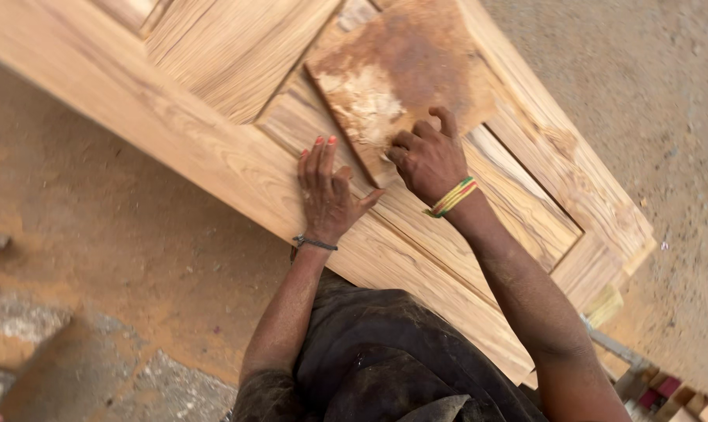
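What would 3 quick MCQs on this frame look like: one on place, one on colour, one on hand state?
1. Where does the left hand rest?
A. On the wooden door
B. On the sandy ground
C. On the dark garment

2. What colours are the bands on the right wrist?
A. Blue and white
B. Yellow, green and red
C. All black

3. How is the right hand shaped?
A. Flat, fingers spread
B. Raised off the wood
C. Fingers curled, pressed on the brown board

Answers:
1 A: the palm lies flat on the door's frame.
2 B: yellow, green and red stripes show at the wrist.
3 C: the knuckles are bent over the board's lower edge, beside a pale scuffed patch; whether it grips anything is hidden.
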